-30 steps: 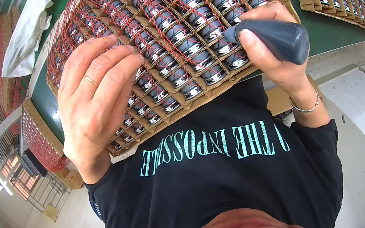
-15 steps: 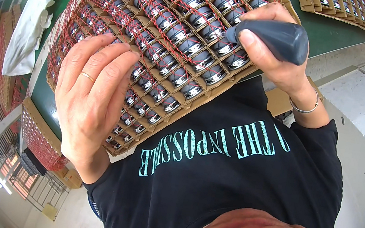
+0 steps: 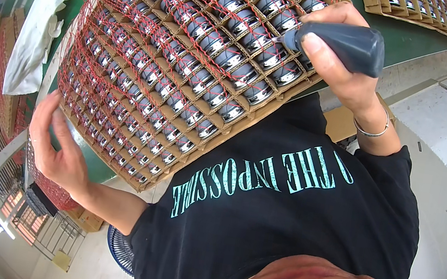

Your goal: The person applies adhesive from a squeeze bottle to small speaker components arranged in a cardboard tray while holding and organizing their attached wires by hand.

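A cardboard tray [image 3: 137, 184] divided into cells fills the upper middle, tilted in the picture. In its cells sit many round grey-and-silver parts [image 3: 229, 56], with thin twisted red wires [image 3: 93, 19] tangled over them. My right hand [image 3: 338, 64] is wrapped round a dark squeeze bottle [image 3: 355, 48] over the tray's right part. The bottle's narrow nozzle points left, close above the parts; whether it touches one I cannot tell. My left hand [image 3: 60, 154] is at the tray's left edge, fingers apart and holding nothing, its fingertips by the cardboard rim.
Under the tray is a green tabletop [image 3: 408, 43]. A second divided tray [image 3: 419, 13] of similar parts lies at the far right. White cloth or plastic [image 3: 37, 40] hangs at the left, near more stacked trays [image 3: 5, 58]. A fan [image 3: 121, 249] stands below on the floor.
My left hand has moved from over the parts out to the tray's left edge, uncovering the cells. My right hand with the squeeze bottle has shifted slightly right.
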A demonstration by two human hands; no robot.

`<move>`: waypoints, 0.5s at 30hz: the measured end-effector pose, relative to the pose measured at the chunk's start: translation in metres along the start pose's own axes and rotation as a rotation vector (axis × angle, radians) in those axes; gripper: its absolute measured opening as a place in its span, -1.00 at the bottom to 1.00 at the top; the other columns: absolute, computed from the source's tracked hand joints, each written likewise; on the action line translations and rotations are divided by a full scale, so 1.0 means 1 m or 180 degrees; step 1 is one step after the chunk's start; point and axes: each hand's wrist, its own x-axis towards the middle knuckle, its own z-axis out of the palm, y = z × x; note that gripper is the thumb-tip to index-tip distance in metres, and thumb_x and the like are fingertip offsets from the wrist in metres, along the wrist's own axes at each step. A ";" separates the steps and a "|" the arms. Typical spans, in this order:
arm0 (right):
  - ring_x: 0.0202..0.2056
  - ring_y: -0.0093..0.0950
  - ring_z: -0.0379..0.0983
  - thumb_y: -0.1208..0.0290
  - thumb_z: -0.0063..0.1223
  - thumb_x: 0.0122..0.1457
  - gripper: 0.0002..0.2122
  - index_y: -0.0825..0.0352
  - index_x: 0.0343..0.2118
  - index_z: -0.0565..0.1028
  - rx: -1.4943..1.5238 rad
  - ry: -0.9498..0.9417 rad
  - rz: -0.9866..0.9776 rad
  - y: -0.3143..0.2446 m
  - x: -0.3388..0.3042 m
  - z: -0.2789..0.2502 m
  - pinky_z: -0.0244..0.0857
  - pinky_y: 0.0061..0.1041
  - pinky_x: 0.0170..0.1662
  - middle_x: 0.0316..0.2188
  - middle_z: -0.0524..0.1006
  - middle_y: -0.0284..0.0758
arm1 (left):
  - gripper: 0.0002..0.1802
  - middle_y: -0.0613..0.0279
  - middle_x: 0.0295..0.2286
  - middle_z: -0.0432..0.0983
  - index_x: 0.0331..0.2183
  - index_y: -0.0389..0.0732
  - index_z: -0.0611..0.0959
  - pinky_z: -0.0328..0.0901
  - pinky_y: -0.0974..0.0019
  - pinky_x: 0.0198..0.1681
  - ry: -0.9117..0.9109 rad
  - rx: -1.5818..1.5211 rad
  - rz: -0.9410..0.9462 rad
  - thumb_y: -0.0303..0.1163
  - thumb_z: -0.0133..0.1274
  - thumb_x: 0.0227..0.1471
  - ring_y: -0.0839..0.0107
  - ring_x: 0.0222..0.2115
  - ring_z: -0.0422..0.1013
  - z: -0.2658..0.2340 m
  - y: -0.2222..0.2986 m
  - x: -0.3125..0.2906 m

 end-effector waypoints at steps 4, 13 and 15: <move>-0.21 -0.52 0.52 0.46 0.22 0.15 -0.79 0.47 -0.21 0.57 0.0051 -0.0002 0.0031 0.000 0.001 0.000 0.38 -0.52 -0.09 -0.27 0.60 -0.25 | -0.78 0.06 -0.16 0.65 -0.10 -0.44 0.66 0.39 0.30 0.04 0.0925 -0.0215 -0.1273 -0.55 0.01 0.30 0.31 -0.11 0.55 0.007 -0.042 -0.038; -0.20 -0.50 0.52 0.44 0.23 0.16 -0.79 0.46 -0.21 0.57 -0.0083 -0.0038 -0.0130 0.002 0.002 0.000 0.38 -0.51 -0.08 -0.28 0.60 -0.26 | -0.69 -0.01 -0.24 0.67 -0.11 -0.49 0.64 0.49 0.28 -0.05 0.1982 -0.0444 -0.2033 -0.39 0.01 0.33 0.31 -0.21 0.60 0.057 -0.099 -0.073; -0.20 -0.50 0.52 0.43 0.23 0.16 -0.78 0.46 -0.21 0.57 -0.0081 -0.0069 -0.0117 0.002 0.001 -0.001 0.38 -0.50 -0.08 -0.28 0.60 -0.26 | -0.70 -0.02 -0.25 0.67 -0.11 -0.47 0.65 0.50 0.30 -0.06 0.2100 -0.0504 -0.2080 -0.40 0.02 0.32 0.31 -0.21 0.60 0.059 -0.103 -0.072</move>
